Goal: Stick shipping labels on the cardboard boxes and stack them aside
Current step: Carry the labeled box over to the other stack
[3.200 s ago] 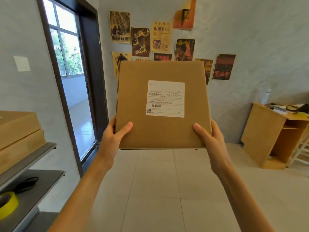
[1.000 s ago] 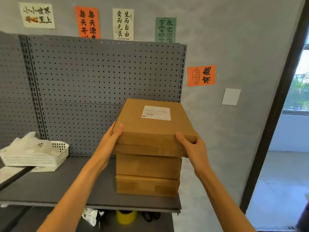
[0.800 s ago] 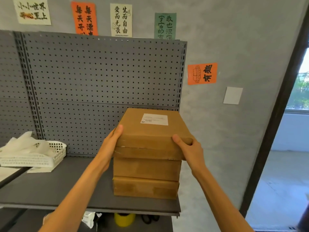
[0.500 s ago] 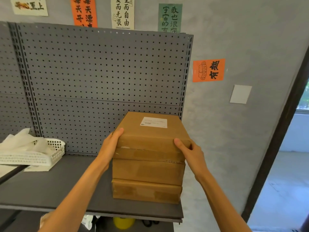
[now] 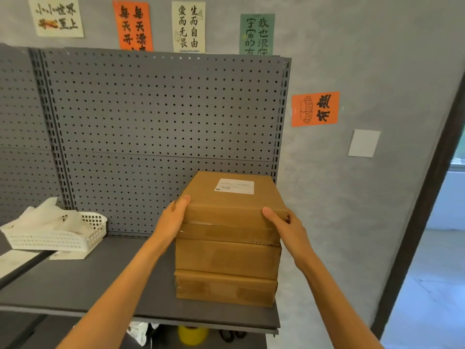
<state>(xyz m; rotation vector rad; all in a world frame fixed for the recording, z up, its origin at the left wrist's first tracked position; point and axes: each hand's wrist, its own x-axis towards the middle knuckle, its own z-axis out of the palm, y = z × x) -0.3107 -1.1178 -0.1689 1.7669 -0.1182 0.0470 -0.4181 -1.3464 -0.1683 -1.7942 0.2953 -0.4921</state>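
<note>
Item: top cardboard box (image 5: 231, 202), flat, square-cornered, matte brown corrugated board, a white printed shipping label (image 5: 234, 186) stuck to the far part of its upper face. Location: uppermost of a stack of three on the grey metal shelf (image 5: 100, 285), at the shelf's right end, in front of the perforated pegboard back panel (image 5: 156, 117). Beneath it: middle box (image 5: 226, 258) and bottom box (image 5: 224, 289), the same board, with glossy clear tape along their front seams. Left hand (image 5: 173, 217): curled round the box's near-left corner, thumb on top. Right hand (image 5: 284, 225): gripping the near-right corner, thumb laid along the top front edge. Handling note, as judgement: the box appears seated or very nearly so; the front edges look close to flush, so a good finish is to square the corners against the box below, release both hands together, and avoid nudging the stack toward the shelf's open right edge. Adjacent: white plastic lattice basket (image 5: 57, 238) holding crumpled translucent backing paper, well apart to the left; yellow tape roll (image 5: 192, 335) on the lower shelf.
</note>
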